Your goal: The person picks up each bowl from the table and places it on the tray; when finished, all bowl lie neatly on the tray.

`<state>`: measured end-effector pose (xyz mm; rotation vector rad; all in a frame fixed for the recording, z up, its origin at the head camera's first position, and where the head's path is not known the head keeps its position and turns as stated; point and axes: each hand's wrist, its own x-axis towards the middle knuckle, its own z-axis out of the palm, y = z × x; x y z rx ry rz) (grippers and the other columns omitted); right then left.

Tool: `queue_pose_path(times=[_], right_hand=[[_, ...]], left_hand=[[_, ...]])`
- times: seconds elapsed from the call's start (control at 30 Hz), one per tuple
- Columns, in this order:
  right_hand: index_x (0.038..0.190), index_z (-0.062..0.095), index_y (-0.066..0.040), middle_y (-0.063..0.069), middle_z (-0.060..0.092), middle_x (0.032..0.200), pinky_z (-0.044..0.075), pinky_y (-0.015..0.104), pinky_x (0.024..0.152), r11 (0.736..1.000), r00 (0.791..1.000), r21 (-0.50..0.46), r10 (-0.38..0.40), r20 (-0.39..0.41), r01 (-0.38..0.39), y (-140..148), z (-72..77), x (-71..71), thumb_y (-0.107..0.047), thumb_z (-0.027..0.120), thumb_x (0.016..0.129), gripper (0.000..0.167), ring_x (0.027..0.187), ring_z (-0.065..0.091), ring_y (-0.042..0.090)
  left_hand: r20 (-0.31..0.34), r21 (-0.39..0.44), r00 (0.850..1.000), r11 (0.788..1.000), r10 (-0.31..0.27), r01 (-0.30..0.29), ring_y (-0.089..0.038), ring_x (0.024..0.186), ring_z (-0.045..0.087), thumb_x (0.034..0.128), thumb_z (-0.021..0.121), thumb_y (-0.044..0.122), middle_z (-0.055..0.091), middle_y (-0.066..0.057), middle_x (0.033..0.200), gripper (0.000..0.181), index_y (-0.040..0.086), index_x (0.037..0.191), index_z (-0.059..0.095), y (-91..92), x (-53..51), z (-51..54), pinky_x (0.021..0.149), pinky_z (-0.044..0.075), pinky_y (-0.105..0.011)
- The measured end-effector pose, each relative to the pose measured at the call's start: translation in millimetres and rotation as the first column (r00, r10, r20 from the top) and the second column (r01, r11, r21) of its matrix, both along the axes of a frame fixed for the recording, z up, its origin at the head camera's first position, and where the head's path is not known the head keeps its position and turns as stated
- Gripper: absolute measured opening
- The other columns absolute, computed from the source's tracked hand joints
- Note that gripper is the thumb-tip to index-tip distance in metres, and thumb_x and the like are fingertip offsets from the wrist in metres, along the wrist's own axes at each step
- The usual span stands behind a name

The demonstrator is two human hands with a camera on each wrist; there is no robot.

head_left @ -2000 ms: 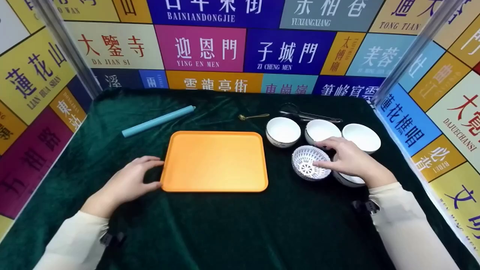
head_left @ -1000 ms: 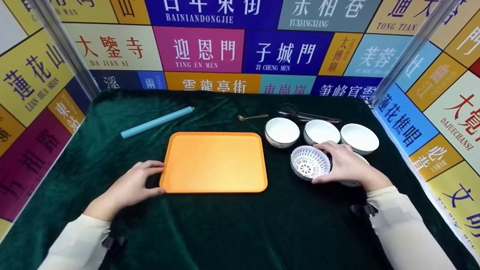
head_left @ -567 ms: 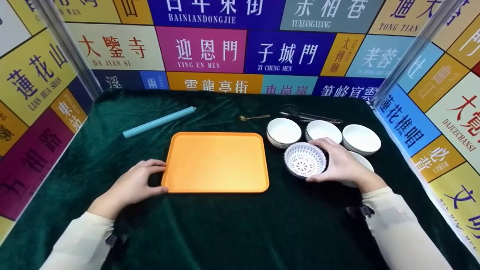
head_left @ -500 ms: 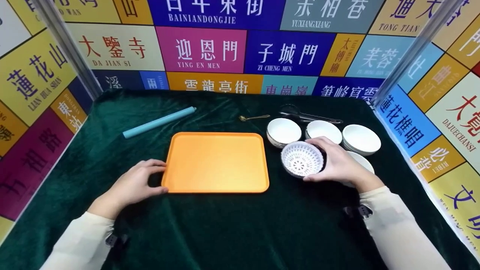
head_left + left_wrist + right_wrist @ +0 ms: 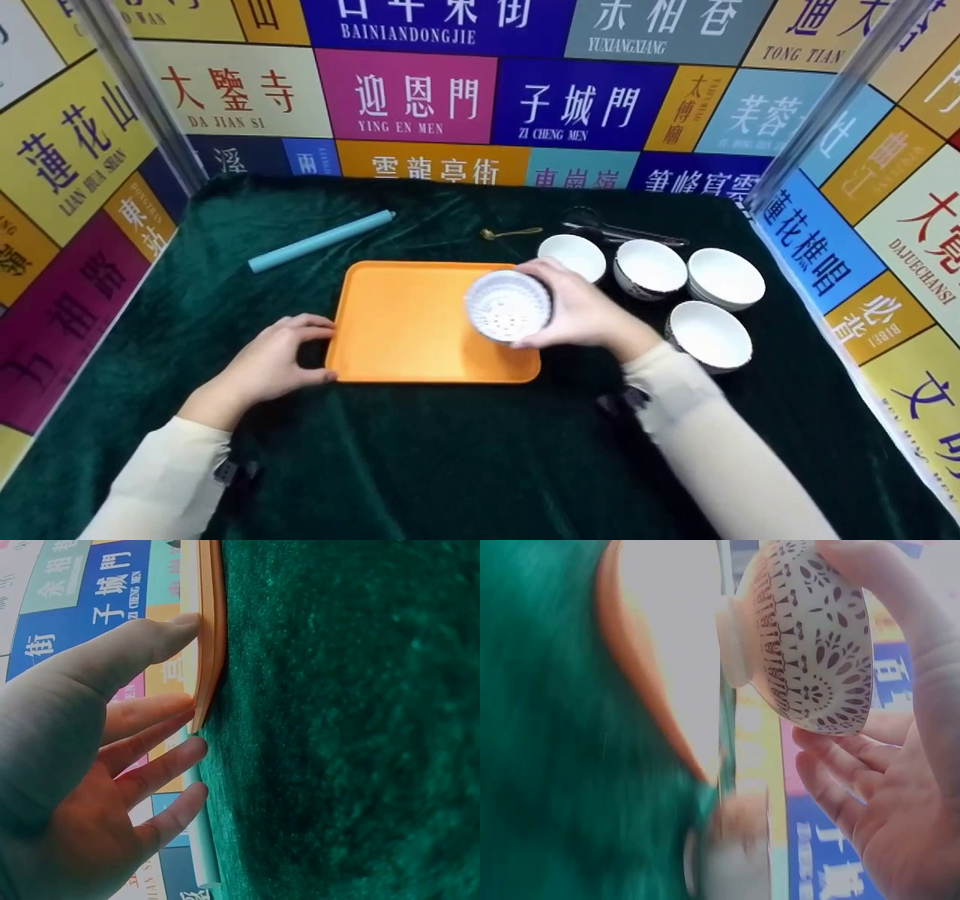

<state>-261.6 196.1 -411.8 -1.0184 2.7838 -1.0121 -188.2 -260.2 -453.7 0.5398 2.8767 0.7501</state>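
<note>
My right hand (image 5: pixel 577 304) grips a small patterned bowl (image 5: pixel 508 306) by its side, thumb near and fingers far. That bowl is upright above the right part of an orange tray (image 5: pixel 405 322). In the right wrist view the bowl (image 5: pixel 810 645) shows dark petal marks on white, and its foot hangs clear of the tray (image 5: pixel 641 667). At the tray's left edge my left hand (image 5: pixel 262 367) touches the rim with thumb and fingertips. The left wrist view shows the thumb and some fingertips of the left hand (image 5: pixel 112 750) against the rim, with the other fingers spread and fairly straight.
Several white bowls (image 5: pixel 709 335) stand on the right, one partly behind my right hand. Behind them lie a black-handled utensil (image 5: pixel 630 234) and a small gold spoon (image 5: pixel 511 233). A light-blue rod (image 5: pixel 322 241) lies at the back left on the green cloth (image 5: pixel 420 465).
My right hand has taken hold of the patterned bowl, lifted it from beside the other bowls and carried it left over the tray. The left hand stays at the tray's left edge.
</note>
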Motion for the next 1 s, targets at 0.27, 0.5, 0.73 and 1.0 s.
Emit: queue_pose_path(times=[0.27,0.5,0.73,1.0], right_hand=[[0.147,0.053,-0.013,0.0,0.056,0.14,0.048,0.042,0.109,0.994,0.993,-0.015,-0.107,0.053,0.108,-76,-12.5,-15.5,-0.065,0.093,0.058,0.111,0.123,0.057,0.017],[0.148,0.052,-0.012,0.003,0.055,0.139,0.046,0.038,0.111,0.991,0.984,-0.047,-0.122,0.13,0.129,-133,-23.2,-31.5,-0.061,0.094,0.06,0.109,0.123,0.055,0.02],[0.15,0.048,-0.015,0.001,0.051,0.142,0.046,0.036,0.111,0.99,0.974,0.004,-0.138,0.181,0.139,-175,-27.5,-45.0,-0.063,0.092,0.062,0.11,0.124,0.052,0.019],[0.151,0.047,-0.016,0.0,0.051,0.142,0.045,0.036,0.111,0.984,0.976,0.051,-0.174,0.132,0.169,-194,-26.3,-62.9,-0.065,0.092,0.061,0.112,0.122,0.052,0.017]], left_hand=[[-0.014,0.002,1.0,1.0,-0.014,0.014,-0.033,0.134,0.053,0.0857,0.084,0.035,0.059,-0.008,0.146,0.059,0.008,0.136,0.067,3.5,-3.1,2.3,0.111,0.045,-0.058],[0.012,-0.016,1.0,1.0,0.006,-0.005,-0.032,0.134,0.053,0.0867,0.083,0.036,0.057,-0.007,0.148,0.06,0.01,0.138,0.066,-0.4,3.1,5.0,0.111,0.045,-0.058],[0.026,-0.057,0.999,0.998,0.037,-0.036,-0.032,0.132,0.054,0.0846,0.085,0.037,0.059,-0.008,0.145,0.06,0.01,0.135,0.068,0.9,5.9,7.8,0.11,0.046,-0.059],[0.01,-0.083,1.0,0.996,0.023,-0.022,-0.033,0.131,0.054,0.0837,0.086,0.037,0.06,-0.008,0.144,0.059,0.008,0.133,0.069,8.0,0.0,10.5,0.11,0.046,-0.059]])
